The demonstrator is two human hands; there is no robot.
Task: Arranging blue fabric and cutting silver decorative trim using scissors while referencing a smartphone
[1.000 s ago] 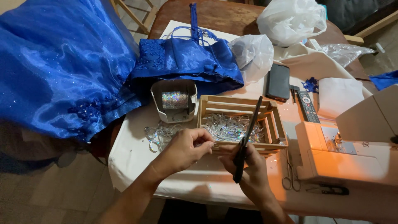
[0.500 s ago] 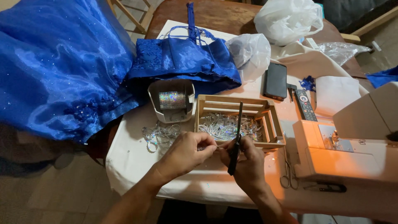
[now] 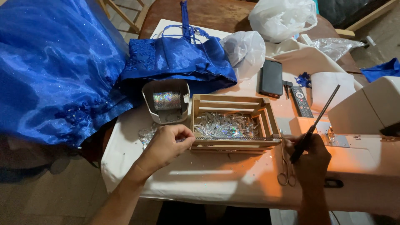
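Observation:
My left hand (image 3: 166,143) pinches one end of a thin beaded trim strand (image 3: 237,138). The strand runs taut along the front rim of a wooden crate (image 3: 266,114) that holds a heap of sparkly trim (image 3: 223,125). My right hand (image 3: 310,160) holds the strand's other end at the crate's right corner and also grips a long black stick-like tool (image 3: 321,114) that points up and to the right. Small scissors (image 3: 286,166) lie on the white table cover just left of my right hand.
A white holder with a glittery spool (image 3: 166,101) stands left of the crate. A blue bodice (image 3: 179,58) and blue skirt (image 3: 54,62) lie at the left. A phone (image 3: 271,78), remote (image 3: 301,101), plastic bags (image 3: 283,14) and a sewing machine (image 3: 366,121) crowd the right.
My hands were close together in front of the crate. They have moved apart, drawing the strand out straight, and the black tool has swung to the right with my right hand.

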